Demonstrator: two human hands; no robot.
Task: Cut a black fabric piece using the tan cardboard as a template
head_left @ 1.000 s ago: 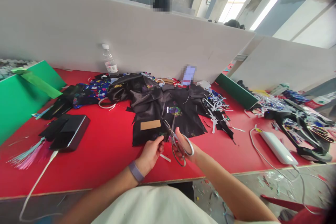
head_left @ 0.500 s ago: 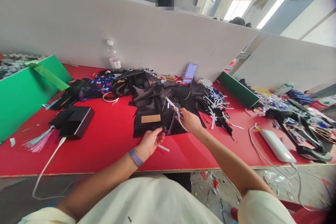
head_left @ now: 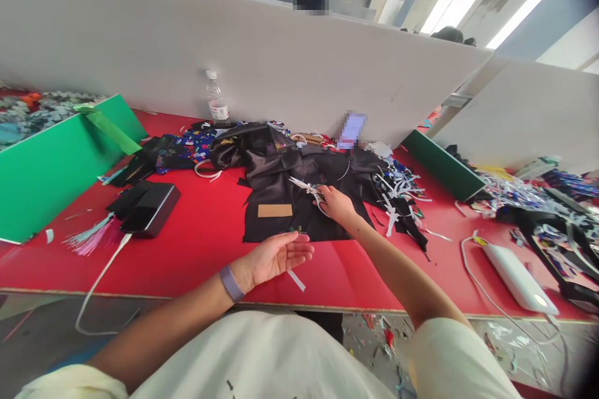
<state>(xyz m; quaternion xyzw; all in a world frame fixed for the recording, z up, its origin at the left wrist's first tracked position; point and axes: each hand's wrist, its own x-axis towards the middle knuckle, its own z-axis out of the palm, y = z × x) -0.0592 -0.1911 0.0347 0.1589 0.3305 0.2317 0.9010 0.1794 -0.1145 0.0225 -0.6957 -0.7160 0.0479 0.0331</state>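
Note:
Black shiny fabric (head_left: 269, 171) lies spread over the red table, with small coloured patterns on it. A tan cardboard rectangle (head_left: 274, 211) rests flat on its near left part. My right hand (head_left: 337, 204) is closed around the handles of scissors (head_left: 306, 187), whose blades point left above the fabric. At the fabric's near edge, my left hand (head_left: 279, 254) is open, palm turned sideways and fingers stretched to the right, holding nothing. Just below its fingers a white strip (head_left: 296, 280) lies on the red tabletop.
A black box-shaped device (head_left: 150, 211) with a cable is on the left. A plastic bottle (head_left: 217, 100) and a phone (head_left: 350, 131) stand at the back partition. White scraps (head_left: 402, 184) and a white power bank (head_left: 519, 277) are to the right. Green boards (head_left: 60, 168) flank the workspace.
My left hand has let go of the fabric edge and opened, fingers now extended. The fabric's near edge lies flatter. The scissors have turned to point further left, and the camera view has shifted.

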